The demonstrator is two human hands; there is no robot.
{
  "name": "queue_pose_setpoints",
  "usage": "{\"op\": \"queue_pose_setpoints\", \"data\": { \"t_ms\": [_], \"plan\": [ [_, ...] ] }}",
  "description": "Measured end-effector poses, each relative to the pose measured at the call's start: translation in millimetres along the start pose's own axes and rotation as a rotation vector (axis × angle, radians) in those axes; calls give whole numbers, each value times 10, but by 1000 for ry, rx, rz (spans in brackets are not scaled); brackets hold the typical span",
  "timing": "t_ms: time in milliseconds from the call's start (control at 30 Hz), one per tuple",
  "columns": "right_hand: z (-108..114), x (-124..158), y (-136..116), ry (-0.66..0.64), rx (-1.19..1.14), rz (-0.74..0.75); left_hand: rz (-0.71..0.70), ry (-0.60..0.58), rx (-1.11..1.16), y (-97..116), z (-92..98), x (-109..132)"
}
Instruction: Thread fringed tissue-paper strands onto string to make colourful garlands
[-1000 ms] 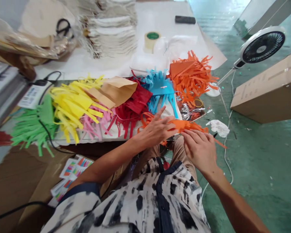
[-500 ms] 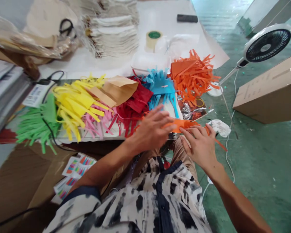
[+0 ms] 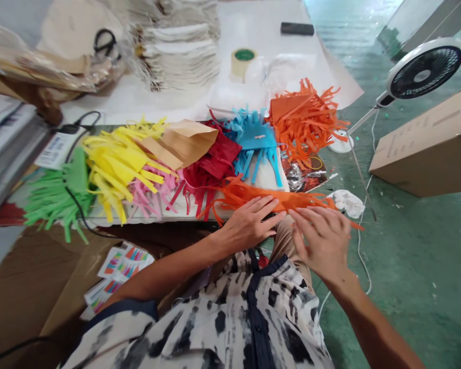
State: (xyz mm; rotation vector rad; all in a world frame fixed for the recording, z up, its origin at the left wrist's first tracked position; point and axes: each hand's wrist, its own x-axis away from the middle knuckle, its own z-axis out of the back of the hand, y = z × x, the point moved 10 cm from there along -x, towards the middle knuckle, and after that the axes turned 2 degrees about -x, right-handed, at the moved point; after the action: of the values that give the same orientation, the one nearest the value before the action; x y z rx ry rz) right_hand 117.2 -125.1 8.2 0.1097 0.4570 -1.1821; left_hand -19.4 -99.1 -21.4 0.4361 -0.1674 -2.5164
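Note:
A strip of orange fringed tissue paper (image 3: 286, 200) lies along the near edge of the table, its loose ends spread to left and right. My left hand (image 3: 251, 220) rests its outstretched fingers on the lower edge of the strip, near its middle. Just to the right, my right hand (image 3: 322, 236) lies over the paper with extended fingers, covering part of it. Beyond the strip are a blue fringed bundle (image 3: 255, 137), a dark red one (image 3: 218, 154) and a larger orange fringed pile (image 3: 303, 115).
Yellow fringe (image 3: 117, 159), pink fringe (image 3: 153, 192) and green fringe (image 3: 61, 192) lie to the left, with a brown paper bag (image 3: 190, 141) among them. Farther back stands a tape roll (image 3: 243, 62). A fan (image 3: 424, 74) and a cardboard box (image 3: 426, 148) are at right.
My left hand has come down and slightly nearer to me, from above the strip onto its edge, uncovering more orange fringe. My right hand has shifted a little right and nearer.

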Motion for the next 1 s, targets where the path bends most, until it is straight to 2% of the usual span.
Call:
{"op": "queue_pose_setpoints", "data": {
  "t_ms": [67,167,300,400,500,700,833,1000],
  "plan": [
    [-149,18,-88,-70,-42,65,-17,24,-16,24,-1,33],
    [-225,53,-30,-62,-41,79,-46,94,-36,41,31,123],
    [-182,101,40,-20,-55,141,-9,157,-50,-32,91,216],
    [-120,74,104,15,-146,119,44,207,0,-116,200,198],
    [-142,-5,214,-11,-203,-2,140,157,80,-251,260,103],
    [-308,-168,316,-196,-111,-189,348,7,95,-517,277,-39],
    [-353,-259,325,-252,-30,-226,417,-30,8,-574,234,-90],
    [-422,-318,351,-307,67,-237,448,-16,-128,-597,212,-136]
  ]
}}
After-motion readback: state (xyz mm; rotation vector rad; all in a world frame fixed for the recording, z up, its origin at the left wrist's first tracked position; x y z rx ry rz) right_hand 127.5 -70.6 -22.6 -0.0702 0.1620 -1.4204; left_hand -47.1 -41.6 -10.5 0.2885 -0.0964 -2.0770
